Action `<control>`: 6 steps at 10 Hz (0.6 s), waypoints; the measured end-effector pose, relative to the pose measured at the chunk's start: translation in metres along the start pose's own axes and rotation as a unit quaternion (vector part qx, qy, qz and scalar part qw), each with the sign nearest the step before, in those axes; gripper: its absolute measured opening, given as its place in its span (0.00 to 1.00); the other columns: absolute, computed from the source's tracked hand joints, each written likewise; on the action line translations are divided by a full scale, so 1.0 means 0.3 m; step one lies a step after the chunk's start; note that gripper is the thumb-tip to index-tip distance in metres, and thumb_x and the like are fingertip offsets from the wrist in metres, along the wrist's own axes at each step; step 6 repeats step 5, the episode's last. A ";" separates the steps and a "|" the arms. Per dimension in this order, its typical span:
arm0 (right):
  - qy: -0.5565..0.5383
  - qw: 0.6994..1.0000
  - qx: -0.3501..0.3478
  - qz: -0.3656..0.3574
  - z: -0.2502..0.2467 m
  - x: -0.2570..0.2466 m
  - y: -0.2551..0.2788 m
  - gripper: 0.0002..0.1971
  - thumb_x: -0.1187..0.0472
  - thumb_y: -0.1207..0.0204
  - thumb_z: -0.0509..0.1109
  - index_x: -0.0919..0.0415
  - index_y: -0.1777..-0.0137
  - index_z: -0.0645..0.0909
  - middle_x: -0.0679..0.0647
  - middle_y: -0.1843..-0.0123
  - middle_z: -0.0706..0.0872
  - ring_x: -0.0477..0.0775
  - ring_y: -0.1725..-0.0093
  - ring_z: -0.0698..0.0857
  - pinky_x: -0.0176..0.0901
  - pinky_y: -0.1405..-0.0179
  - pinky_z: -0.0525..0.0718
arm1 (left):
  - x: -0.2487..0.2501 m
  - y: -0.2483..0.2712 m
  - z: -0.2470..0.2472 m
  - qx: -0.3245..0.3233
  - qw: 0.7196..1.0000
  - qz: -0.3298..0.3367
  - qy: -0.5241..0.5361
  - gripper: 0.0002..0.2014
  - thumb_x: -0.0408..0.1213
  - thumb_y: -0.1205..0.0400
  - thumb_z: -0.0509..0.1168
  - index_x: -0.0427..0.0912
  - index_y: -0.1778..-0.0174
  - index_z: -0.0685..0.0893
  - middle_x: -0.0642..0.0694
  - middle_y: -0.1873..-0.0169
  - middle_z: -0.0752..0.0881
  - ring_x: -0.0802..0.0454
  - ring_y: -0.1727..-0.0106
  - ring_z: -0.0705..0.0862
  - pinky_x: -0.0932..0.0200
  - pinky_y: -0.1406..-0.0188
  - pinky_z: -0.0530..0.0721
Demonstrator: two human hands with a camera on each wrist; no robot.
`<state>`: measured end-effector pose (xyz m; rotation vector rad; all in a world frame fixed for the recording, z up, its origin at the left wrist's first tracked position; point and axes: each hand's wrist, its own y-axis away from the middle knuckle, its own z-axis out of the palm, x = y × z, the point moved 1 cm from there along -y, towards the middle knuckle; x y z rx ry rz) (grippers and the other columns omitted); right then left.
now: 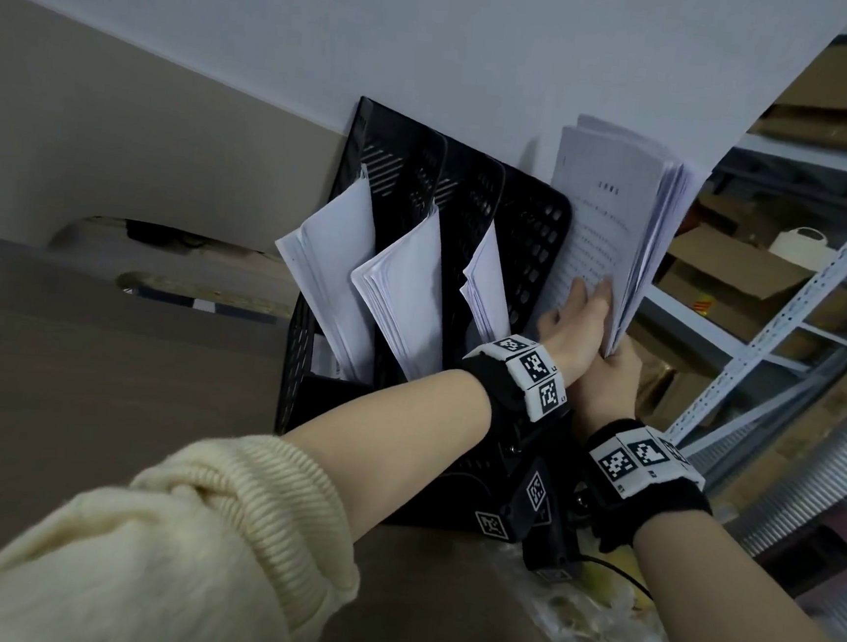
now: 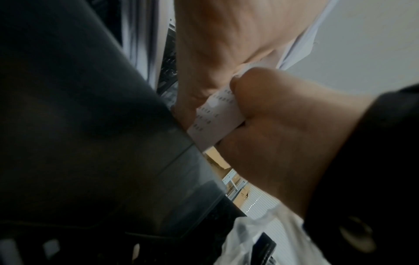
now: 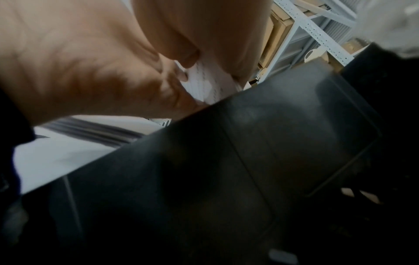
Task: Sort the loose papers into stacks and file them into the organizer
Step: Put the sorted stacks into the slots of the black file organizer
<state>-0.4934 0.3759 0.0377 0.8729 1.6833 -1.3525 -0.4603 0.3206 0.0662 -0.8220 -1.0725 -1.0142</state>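
A black mesh organizer (image 1: 531,238) stands against the white wall. Three of its slots each hold a white paper stack (image 1: 404,288); the rightmost slot shows no paper. A printed paper stack (image 1: 621,205) is held upright just right of the organizer, its sheets fanned along the right edge. My left hand (image 1: 578,311) lies on the stack's front page with straight fingers, thumb spread to the left. My right hand (image 1: 614,370) grips the stack's bottom edge from below. Both wrist views show the printed paper (image 2: 215,114) (image 3: 204,86) pinched between the hands above the organizer's dark wall (image 3: 249,161).
Grey metal shelving (image 1: 791,312) loaded with cardboard boxes (image 1: 732,276) stands close on the right. A crinkled clear plastic bag (image 1: 589,622) lies on the brown tabletop (image 1: 101,354) near the front. A dark pinkish object (image 1: 816,549) sits at the right edge.
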 end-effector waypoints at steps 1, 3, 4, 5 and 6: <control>0.026 0.999 -0.038 0.015 0.004 0.005 -0.001 0.04 0.61 0.25 0.69 0.49 0.57 0.82 0.50 0.58 0.87 0.54 0.55 0.85 0.56 0.47 0.83 | -0.022 0.000 -0.017 0.041 0.997 -0.043 0.058 0.33 0.57 0.15 0.56 0.43 0.18 0.61 0.38 0.21 0.68 0.39 0.22 0.69 0.46 0.20 0.64; 0.055 0.997 -0.048 0.037 -0.017 -0.019 0.022 0.08 0.59 0.27 0.68 0.56 0.49 0.81 0.57 0.53 0.88 0.62 0.51 0.87 0.57 0.48 0.83 | 0.027 0.034 -0.008 0.020 1.000 -0.002 0.009 0.22 0.47 0.11 0.48 0.36 0.29 0.74 0.34 0.27 0.73 0.38 0.26 0.73 0.42 0.21 0.66; 0.080 0.994 -0.068 0.035 -0.037 -0.079 0.062 0.09 0.62 0.26 0.67 0.59 0.46 0.81 0.57 0.51 0.88 0.61 0.51 0.88 0.56 0.48 0.84 | 0.037 0.063 -0.002 0.020 0.998 0.008 -0.055 0.24 0.44 0.10 0.45 0.31 0.25 0.71 0.33 0.24 0.70 0.38 0.23 0.69 0.44 0.20 0.62; 0.088 0.994 -0.059 0.033 -0.043 -0.130 0.077 0.18 0.61 0.23 0.68 0.58 0.33 0.77 0.54 0.38 0.86 0.55 0.40 0.86 0.56 0.36 0.82 | 0.054 0.083 0.000 0.045 0.996 0.003 -0.083 0.28 0.50 0.11 0.45 0.36 0.20 0.67 0.35 0.21 0.66 0.36 0.22 0.68 0.40 0.20 0.63; 0.088 0.994 -0.059 0.033 -0.043 -0.130 0.077 0.18 0.61 0.23 0.68 0.58 0.33 0.77 0.54 0.38 0.86 0.55 0.40 0.86 0.56 0.36 0.82 | 0.054 0.083 0.000 0.045 0.996 0.003 -0.083 0.28 0.50 0.11 0.45 0.36 0.20 0.67 0.35 0.21 0.66 0.36 0.22 0.68 0.40 0.20 0.63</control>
